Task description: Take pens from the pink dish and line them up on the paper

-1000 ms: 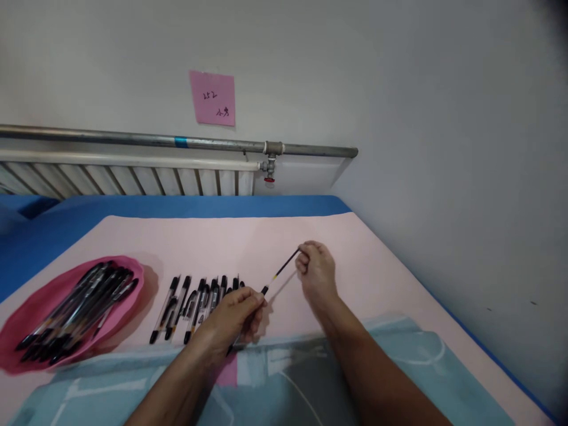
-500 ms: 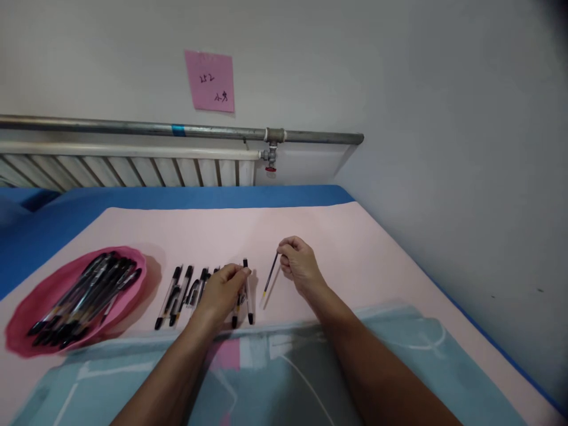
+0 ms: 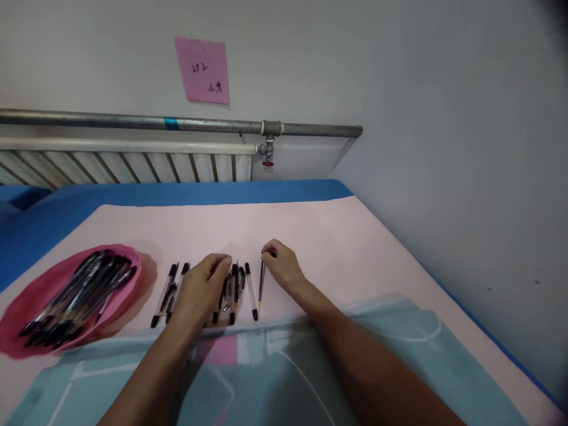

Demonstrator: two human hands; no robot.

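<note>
My right hand (image 3: pixel 284 266) pinches the upper end of a pen refill (image 3: pixel 261 284), a thin dark tube with a yellowish lower end. The refill points down at the pink surface. Just left of it lies a clear pen barrel (image 3: pixel 251 291) with black ends, apart from both hands. My left hand (image 3: pixel 204 284) is over the row of pen parts, thumb and fingers closed together; whether something is between them is hidden. Beside its fingertips lie a pen (image 3: pixel 234 294) and a black pen cap (image 3: pixel 241 281). More clear barrels (image 3: pixel 163 296) and caps lie left of that hand.
A pink basket (image 3: pixel 133 290) full of pens (image 3: pixel 84 296) stands at the left. Teal cloth (image 3: pixel 390 343) covers the near edge of the pink surface (image 3: pixel 319 236). Behind are a radiator (image 3: pixel 204 168) and a metal pipe (image 3: pixel 222 125); a wall rises on the right.
My left hand has let go of the clear barrel, which now lies on the surface, and has moved left over the row. My right hand has brought the refill left, close to that barrel.
</note>
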